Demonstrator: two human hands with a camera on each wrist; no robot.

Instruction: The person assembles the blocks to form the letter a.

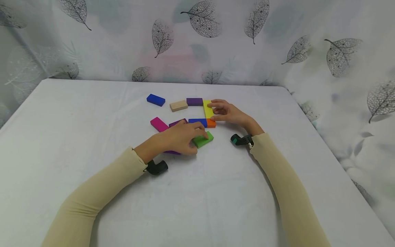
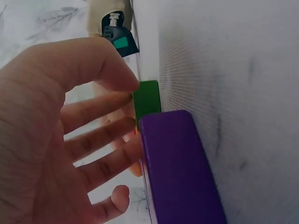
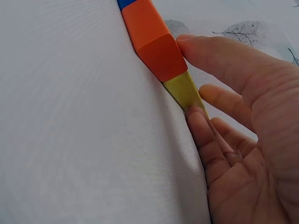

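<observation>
My left hand (image 1: 180,137) reaches over a green block (image 1: 203,140), its thumb and index finger at the block's edges and top. A purple block (image 2: 177,168) lies flat under that hand. My right hand (image 1: 231,114) rests against a yellow block (image 1: 208,109), index fingertip on top. Its thumb touches an orange block (image 3: 154,39) where the orange meets the yellow in the right wrist view. A blue block (image 1: 197,121) adjoins the orange one, and a dark purple block (image 1: 194,101) meets the yellow block's far end.
Left of the dark purple block sits a plain wooden block (image 1: 179,106), with another blue block (image 1: 155,100) apart beyond it. A magenta block (image 1: 158,124) and a purple piece (image 1: 177,122) are partly behind the left hand. White cloth (image 1: 216,199) covers the table; a leaf-patterned curtain (image 1: 117,44) hangs behind.
</observation>
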